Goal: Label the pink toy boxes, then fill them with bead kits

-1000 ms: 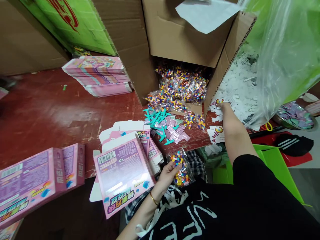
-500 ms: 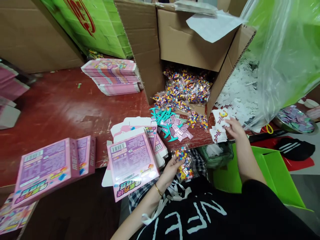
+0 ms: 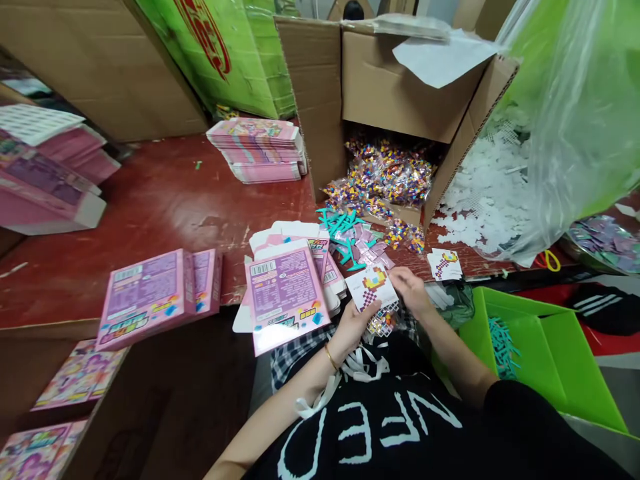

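My left hand (image 3: 353,328) is closed round a clear bag of small coloured pieces (image 3: 384,323), its thumb pressing a white pattern card (image 3: 371,285) against it. A white grid shows over part of the bag. At the card's right edge is my right hand (image 3: 411,292), fingers curled and seemingly pinching that edge; the fingertips are partly hidden. More pattern cards (image 3: 444,265) lie on the table edge to the right. Teal sticks (image 3: 343,223) and small pinkish sachets (image 3: 373,252) are heaped beyond my hands. An open pink box (image 3: 286,293) leans left of them.
A cardboard carton (image 3: 320,93) holds many bags of coloured pieces (image 3: 387,177). Folded pink boxes (image 3: 257,150) are stacked left of it. Filled-out pink boxes (image 3: 150,293) lie at the table's front. White grid pieces (image 3: 480,200) pile at right, above a green bin (image 3: 560,360).
My right hand has carried a card from the small pile to the bag in my left hand. The card now lies over the bag under my left thumb. The view has shifted left.
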A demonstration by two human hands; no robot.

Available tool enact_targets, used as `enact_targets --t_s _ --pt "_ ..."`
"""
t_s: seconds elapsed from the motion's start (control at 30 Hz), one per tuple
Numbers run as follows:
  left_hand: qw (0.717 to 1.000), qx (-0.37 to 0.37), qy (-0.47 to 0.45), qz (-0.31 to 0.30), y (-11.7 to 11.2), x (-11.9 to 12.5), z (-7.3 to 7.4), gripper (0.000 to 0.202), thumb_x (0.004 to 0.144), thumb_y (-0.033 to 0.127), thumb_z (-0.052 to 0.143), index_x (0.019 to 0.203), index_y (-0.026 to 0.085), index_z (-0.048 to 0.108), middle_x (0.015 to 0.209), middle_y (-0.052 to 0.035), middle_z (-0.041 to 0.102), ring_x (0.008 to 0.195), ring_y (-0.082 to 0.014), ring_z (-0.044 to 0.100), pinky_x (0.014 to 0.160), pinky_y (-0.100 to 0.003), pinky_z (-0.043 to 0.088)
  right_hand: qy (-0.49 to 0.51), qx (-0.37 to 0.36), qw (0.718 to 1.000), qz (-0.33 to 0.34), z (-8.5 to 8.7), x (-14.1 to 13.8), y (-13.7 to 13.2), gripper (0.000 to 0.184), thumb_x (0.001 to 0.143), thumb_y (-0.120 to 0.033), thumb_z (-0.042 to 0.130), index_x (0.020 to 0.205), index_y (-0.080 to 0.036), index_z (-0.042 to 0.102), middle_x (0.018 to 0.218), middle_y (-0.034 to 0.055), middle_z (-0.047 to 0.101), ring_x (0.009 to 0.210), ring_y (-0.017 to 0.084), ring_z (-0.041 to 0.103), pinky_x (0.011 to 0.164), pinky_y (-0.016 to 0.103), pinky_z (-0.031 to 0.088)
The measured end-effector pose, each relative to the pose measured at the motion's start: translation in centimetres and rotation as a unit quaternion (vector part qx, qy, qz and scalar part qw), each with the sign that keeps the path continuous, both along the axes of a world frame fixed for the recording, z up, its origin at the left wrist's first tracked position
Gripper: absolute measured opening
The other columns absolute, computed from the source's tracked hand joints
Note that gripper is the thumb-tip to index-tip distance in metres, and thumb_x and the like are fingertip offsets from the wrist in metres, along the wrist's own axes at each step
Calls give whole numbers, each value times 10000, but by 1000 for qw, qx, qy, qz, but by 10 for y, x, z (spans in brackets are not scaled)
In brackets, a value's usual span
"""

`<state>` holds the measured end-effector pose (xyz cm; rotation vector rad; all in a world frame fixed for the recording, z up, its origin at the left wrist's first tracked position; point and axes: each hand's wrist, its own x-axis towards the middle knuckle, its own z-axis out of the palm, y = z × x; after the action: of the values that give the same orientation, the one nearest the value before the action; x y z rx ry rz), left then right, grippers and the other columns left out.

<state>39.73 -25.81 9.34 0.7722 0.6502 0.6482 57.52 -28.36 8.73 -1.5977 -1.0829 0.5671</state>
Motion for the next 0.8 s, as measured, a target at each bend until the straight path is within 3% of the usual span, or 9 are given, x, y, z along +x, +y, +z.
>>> enact_targets --t_s 0.1,0.17,0.27,0.33,0.4,0.5,0.57,0.7,0.8 --pt "997 48 14 -66 -3 -6 -4 506 701 399 851 1086 118 677 1079 -132 752 961 -264 715 956 -420 525 -14 -18 999 -29 -2 40 42 430 904 -539 488 992 -174 698 872 87 713 721 182 645 684 336 541" --pt "993 55 30 -102 -4 -8 -5 482 702 398 849 1053 116 677 1057 -133 755 939 -256 716 941 -411 532 -44 -29 998 -26 -4 61 79 340 883 -450 537 968 -162 696 868 92 718 717 186 643 724 351 535" --pt "993 37 37 -103 -4 -9 -6 528 684 371 864 1091 127 634 1091 -130 745 965 -248 710 965 -408 525 -99 -57 993 41 -7 72 131 107 776 -206 635 839 -169 712 870 78 728 786 196 648 815 348 514" --pt "996 5 29 -85 -2 -10 -6 615 656 335 886 1156 152 578 1134 -123 731 974 -246 712 940 -401 543 -133 -81 983 102 -9 69 155 136 662 -58 671 718 -178 704 821 56 724 836 205 644 874 342 492" --pt "996 -43 26 -79 -1 -11 -6 671 648 320 892 1192 180 525 1134 -117 727 884 -242 729 823 -390 587 -158 -101 971 148 -10 65 170 221 578 38 678 621 -179 675 760 47 706 870 219 636 915 349 470" --pt "991 -106 27 -82 1 -12 -6 643 679 340 870 1181 196 495 1052 -111 738 694 -232 726 594 -351 591 -176 -114 960 186 -6 67 182 255 557 72 706 593 -178 668 745 47 693 885 228 626 934 368 459" --pt "990 -123 16 -74 2 -13 -6 610 693 340 862 1166 199 504 1032 -105 738 677 -234 726 555 -337 583 -176 -109 958 197 4 76 185 216 592 25 744 633 -181 696 778 46 702 888 227 626 939 379 463" --pt "991 -120 -7 -51 5 -12 -7 567 703 319 862 1157 194 546 1093 -103 735 745 -230 738 668 -363 607 -132 -47 979 151 38 100 171 93 736 -200 759 829 -193 760 889 45 728 891 205 637 918 375 480" --pt "995 -97 -6 -16 5 -10 -6 591 691 296 871 1186 176 570 1169 -117 722 931 -256 728 839 -402 593 53 34 994 89 61 101 132 259 744 -385 776 923 -198 771 806 20 722 722 144 621 765 308 512"
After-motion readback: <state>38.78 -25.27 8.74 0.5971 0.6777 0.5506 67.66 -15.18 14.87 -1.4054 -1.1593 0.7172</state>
